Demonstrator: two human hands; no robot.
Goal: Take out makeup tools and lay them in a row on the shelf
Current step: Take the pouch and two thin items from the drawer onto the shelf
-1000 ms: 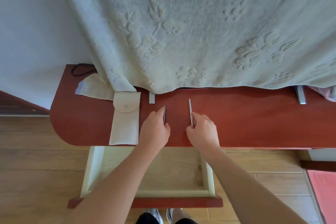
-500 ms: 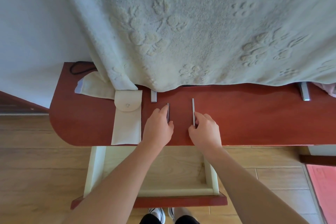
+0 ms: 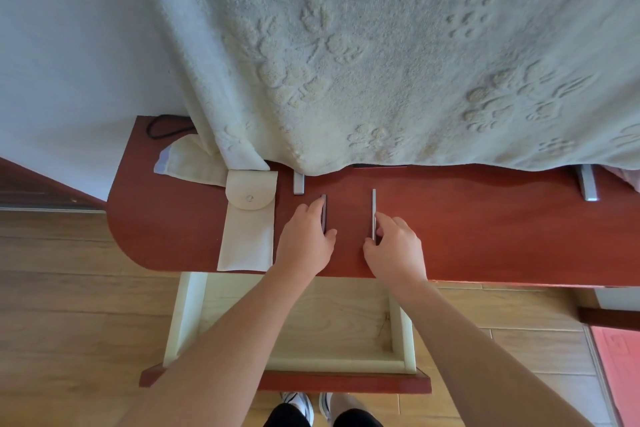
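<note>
Two slim makeup tools lie side by side on the red-brown shelf (image 3: 485, 229), both pointing away from me. My left hand (image 3: 304, 236) holds the dark tool (image 3: 323, 208) between thumb and fingers; most of it is hidden under the hand. My right hand (image 3: 394, 246) pinches the near end of the thin silver tool (image 3: 373, 208), whose far end lies bare on the shelf. A cream pouch (image 3: 247, 229) with a snap flap lies flat just left of my left hand.
A thick cream blanket (image 3: 381, 62) hangs over the back of the shelf. Two grey metal feet (image 3: 298, 183) (image 3: 588, 185) stick out from under it. A folded cloth (image 3: 190, 163) and a black cord (image 3: 162, 128) lie at the back left. An open drawer (image 3: 405, 340) stands below.
Both hands stay on their tools at nearly the same spots on the shelf; the view has shifted slightly. The tools lie a little straighter.
</note>
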